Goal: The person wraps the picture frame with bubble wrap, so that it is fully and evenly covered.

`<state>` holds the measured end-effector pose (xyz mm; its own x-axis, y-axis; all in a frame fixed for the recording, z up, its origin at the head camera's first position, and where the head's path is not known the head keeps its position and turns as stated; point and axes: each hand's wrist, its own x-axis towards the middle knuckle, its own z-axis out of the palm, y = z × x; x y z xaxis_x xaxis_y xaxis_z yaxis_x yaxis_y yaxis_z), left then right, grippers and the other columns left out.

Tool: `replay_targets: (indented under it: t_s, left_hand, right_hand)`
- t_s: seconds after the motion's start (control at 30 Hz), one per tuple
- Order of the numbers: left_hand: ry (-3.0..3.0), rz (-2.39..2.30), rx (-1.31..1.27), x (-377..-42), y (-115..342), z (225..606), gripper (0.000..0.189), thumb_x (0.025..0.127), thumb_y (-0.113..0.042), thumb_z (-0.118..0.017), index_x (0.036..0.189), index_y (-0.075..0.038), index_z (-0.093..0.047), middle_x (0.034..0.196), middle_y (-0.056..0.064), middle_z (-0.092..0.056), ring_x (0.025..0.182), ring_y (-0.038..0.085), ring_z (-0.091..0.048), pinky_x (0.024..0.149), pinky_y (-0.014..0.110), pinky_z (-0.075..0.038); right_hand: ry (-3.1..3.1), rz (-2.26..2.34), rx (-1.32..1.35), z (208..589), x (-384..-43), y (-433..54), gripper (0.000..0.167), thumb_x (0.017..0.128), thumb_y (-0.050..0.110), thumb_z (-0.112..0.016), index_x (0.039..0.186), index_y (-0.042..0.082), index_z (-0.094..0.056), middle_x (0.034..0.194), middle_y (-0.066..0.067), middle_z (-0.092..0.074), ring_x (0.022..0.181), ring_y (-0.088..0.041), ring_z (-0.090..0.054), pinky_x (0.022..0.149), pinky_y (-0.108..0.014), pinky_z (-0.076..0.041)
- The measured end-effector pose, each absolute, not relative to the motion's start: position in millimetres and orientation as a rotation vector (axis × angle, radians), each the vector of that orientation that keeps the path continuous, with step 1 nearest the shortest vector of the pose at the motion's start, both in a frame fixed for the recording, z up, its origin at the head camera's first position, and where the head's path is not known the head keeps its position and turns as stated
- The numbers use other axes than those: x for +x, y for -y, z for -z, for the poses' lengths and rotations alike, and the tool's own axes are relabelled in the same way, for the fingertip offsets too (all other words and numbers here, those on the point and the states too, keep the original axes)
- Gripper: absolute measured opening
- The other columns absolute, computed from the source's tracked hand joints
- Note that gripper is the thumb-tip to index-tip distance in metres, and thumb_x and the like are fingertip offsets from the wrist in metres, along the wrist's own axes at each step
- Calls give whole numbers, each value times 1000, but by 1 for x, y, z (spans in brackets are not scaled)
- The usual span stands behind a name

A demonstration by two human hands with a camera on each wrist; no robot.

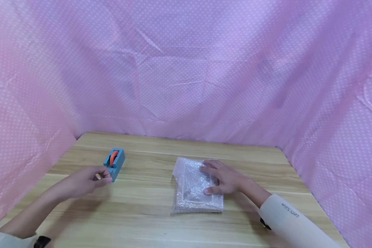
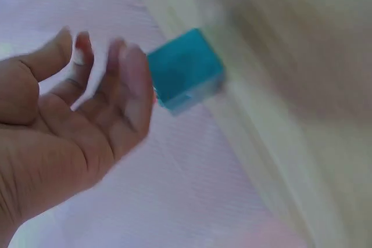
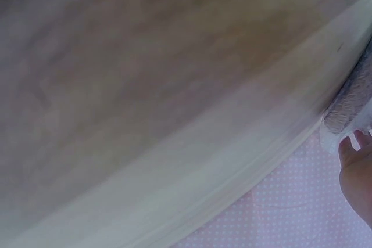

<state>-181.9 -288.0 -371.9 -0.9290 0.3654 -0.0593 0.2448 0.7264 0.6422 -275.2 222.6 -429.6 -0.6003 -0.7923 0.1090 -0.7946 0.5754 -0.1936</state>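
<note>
A blue tape dispenser (image 1: 119,164) with an orange roll (image 1: 113,157) stands on the left part of the table. My left hand (image 1: 88,181) is at its near end, fingers bent loosely. In the left wrist view, the thumb and index tip of the left hand (image 2: 87,108) look slightly apart, and no tape can be made out between them. The blue dispenser (image 2: 186,68) shows just beyond the fingers. My right hand (image 1: 224,177) rests with spread fingers on a flat package in clear bubble wrap (image 1: 192,193). Only part of that package (image 3: 351,100) enters the right wrist view.
The light wooden table (image 1: 136,217) carries the dispenser and the package, set well apart. Pink dotted cloth (image 1: 186,86) hangs behind the table and along both sides.
</note>
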Motion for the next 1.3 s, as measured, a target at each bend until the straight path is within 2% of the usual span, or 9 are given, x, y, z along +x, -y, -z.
replay_targets:
  t_s: [0.13,0.3,0.53,0.73,0.83,1.0,1.1,1.3]
  left_hand:
    - [-2705,-967,681,-185,274,362,10,102,-24,-65,96,-18,-59,90,0,-60,82,15,-59,64,26,-47]
    - [-2697,-947,901,-196,250,352,8,102,-18,-65,96,-19,-59,88,-6,-58,84,11,-58,72,26,-51]
    - [-2613,-947,1070,-220,196,347,11,99,-9,-67,96,-19,-64,85,-3,-64,76,10,-59,67,27,-53]
    - [-2521,-818,1304,-248,136,349,14,101,-5,-61,95,-16,-64,80,-9,-61,65,3,-49,63,24,-49]
    - [-2449,-735,1425,-262,108,351,13,101,-6,-60,92,-14,-65,77,-12,-58,65,2,-49,62,23,-48]
    - [-2371,-613,1505,-283,68,358,16,101,-15,-63,86,-20,-63,73,-12,-55,66,2,-49,63,22,-46]
    - [-2317,-581,1524,-293,51,368,18,100,-15,-65,83,-19,-62,72,-12,-54,67,2,-48,64,21,-44]
    - [-2250,-505,1527,-304,33,385,13,100,-15,-66,87,-15,-67,78,-12,-59,74,1,-53,71,19,-48]
  right_hand:
    - [2777,-331,1404,431,-277,-222,88,90,69,-62,156,15,-44,159,-15,-38,147,-37,-34,114,-60,-35]
    - [2771,-336,1412,430,-277,-221,88,89,69,-63,155,14,-45,158,-16,-39,146,-38,-35,114,-61,-35]
    - [2791,-287,1404,433,-278,-223,87,89,72,-60,156,18,-44,159,-14,-38,147,-35,-34,114,-60,-36]
    - [2803,-290,1396,432,-277,-224,88,89,73,-60,156,17,-43,159,-15,-38,147,-37,-34,113,-62,-36]
    - [2806,-294,1392,431,-276,-224,89,89,72,-60,157,17,-43,159,-15,-38,147,-36,-34,113,-61,-36]
    - [2801,-325,1388,430,-276,-224,88,89,70,-62,156,16,-44,159,-15,-38,147,-36,-34,113,-62,-36]
    - [2810,-317,1375,430,-276,-224,88,89,72,-61,157,19,-42,160,-12,-37,148,-34,-33,112,-61,-37]
    - [2793,-319,1379,432,-277,-224,90,89,72,-61,158,18,-41,160,-12,-37,148,-33,-33,113,-59,-37]
